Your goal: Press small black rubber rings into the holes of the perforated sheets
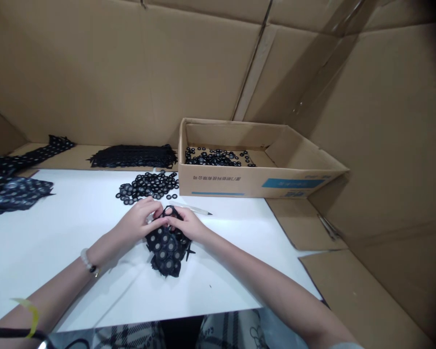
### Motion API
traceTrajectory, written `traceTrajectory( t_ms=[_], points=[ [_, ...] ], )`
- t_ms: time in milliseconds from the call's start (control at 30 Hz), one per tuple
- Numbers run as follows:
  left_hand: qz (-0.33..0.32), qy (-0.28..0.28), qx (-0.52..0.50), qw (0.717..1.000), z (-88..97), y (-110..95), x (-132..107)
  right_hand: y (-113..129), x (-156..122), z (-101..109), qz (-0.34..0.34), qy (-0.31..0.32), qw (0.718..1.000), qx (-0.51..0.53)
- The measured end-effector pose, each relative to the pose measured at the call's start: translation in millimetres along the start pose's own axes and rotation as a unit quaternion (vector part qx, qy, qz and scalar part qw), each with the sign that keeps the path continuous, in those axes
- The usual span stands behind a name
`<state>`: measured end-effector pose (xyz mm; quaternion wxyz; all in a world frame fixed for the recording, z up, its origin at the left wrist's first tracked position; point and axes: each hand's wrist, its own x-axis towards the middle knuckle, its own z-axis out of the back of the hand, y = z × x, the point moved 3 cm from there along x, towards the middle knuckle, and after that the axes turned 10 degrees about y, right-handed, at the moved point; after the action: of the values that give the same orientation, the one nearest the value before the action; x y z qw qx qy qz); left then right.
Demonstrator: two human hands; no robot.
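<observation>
A floppy black sheet dotted with round pale spots (166,252) hangs from my fingers onto the white table. My left hand (147,218) pinches its upper edge from the left. From the right, my right hand (187,224) grips the same edge, thumb tips nearly meeting. What the fingertips do at the edge is too small to make out. Just beyond my hands lies a pile of small black rings (147,185). A pen-like tool with a dark tip (196,210) rests behind my right hand.
An open cardboard box (221,180) holding many loose black rings stands at the back. Left of it lies a stack of black sheets (134,156). More spotted black sheets (18,191) lie at far left. Metal tweezers (328,227) rest on cardboard at right. Cardboard walls (112,68) surround the table.
</observation>
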<state>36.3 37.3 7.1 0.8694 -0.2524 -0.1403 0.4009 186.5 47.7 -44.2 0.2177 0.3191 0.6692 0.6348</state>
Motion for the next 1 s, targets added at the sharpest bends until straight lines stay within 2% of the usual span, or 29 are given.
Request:
traceTrajectory(
  t_ms=[100, 233, 300, 367, 467, 533, 633, 700, 767, 833, 933, 1000],
  points=[
    [0.001, -0.011, 0.032, 0.999, 2.9, 1, 0, 0, -1, -2, 0.010, 0.013, 1.000, 0.009],
    [-0.044, 0.005, 0.064, 0.997, 2.6, 1, 1, 1, -2, -3, 0.029, 0.012, 1.000, 0.003],
    [-0.058, 0.023, 0.042, 0.997, -0.8, -1, 0, 2, -2, -4, 0.029, 0.016, 0.999, -0.002],
    [-0.044, 0.012, -0.010, 0.999, -3.2, -1, 0, 3, -2, -5, 0.022, 0.023, 0.999, 0.013],
    [0.002, -0.054, -0.106, 0.993, 0.0, 8, 1, 3, -1, -5, 0.009, 0.013, 0.998, 0.068],
    [0.057, -0.139, -0.149, 0.977, 10.6, 24, 1, 4, -1, -4, 0.005, -0.009, 0.995, 0.103],
    [0.155, -0.298, -0.151, 0.930, 35.7, 57, -4, 5, -1, -1, -0.005, -0.033, 0.990, 0.136],
    [0.187, -0.347, -0.114, 0.912, 49.2, 76, -8, 5, -1, -1, -0.012, -0.035, 0.989, 0.141],
    [0.201, -0.346, -0.078, 0.913, 54.2, 90, -12, 4, -1, 0, -0.016, -0.034, 0.990, 0.135],
    [0.220, -0.320, -0.030, 0.921, 50.6, 97, -14, 3, -2, -1, -0.017, -0.032, 0.991, 0.131],
    [0.272, -0.252, 0.088, 0.925, 37.6, 96, -13, 3, -2, -1, -0.015, -0.032, 0.991, 0.133],
    [0.286, -0.233, 0.150, 0.917, 32.5, 89, -11, 3, -2, -1, -0.014, -0.030, 0.992, 0.124]
  ],
)
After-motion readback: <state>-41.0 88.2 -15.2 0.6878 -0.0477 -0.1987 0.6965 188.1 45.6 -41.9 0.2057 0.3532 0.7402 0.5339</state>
